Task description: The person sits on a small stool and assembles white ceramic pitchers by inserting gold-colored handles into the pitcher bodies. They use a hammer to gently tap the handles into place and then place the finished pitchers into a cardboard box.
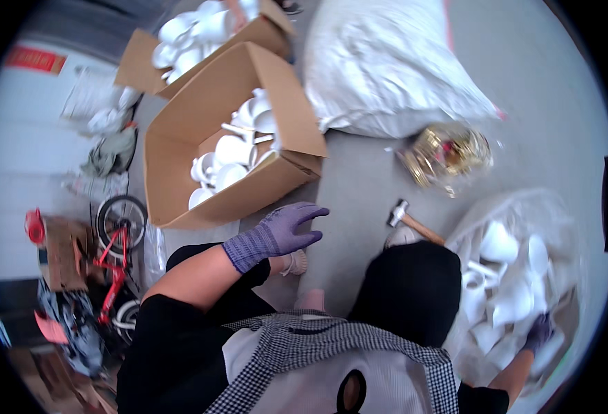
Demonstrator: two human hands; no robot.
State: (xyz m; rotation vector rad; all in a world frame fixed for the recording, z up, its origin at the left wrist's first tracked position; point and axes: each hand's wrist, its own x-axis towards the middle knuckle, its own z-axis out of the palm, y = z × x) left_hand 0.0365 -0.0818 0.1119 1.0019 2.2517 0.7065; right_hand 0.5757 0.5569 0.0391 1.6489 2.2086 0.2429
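My left hand (283,231), in a purple knit glove, hangs over the floor in front of the nearer cardboard box (169,183). Its fingers are spread and hold nothing. Inside that box lies a heap of white handled cups (235,150). On the far right, my right hand (540,332), in a similar glove, reaches into a clear plastic bag (559,214) of white handled vessels (514,300), some with spouts. It is against the white pieces near the bag's right side. Its fingertips are partly hidden, so a grip cannot be made out.
A hammer (414,221) with a wooden handle lies by my right foot. Beyond it sits a clear bag of gold-coloured pieces (449,155). A large white sack (386,69) stands ahead. Another box (138,58) of white vessels is behind the first; a red bicycle (116,276) stands left.
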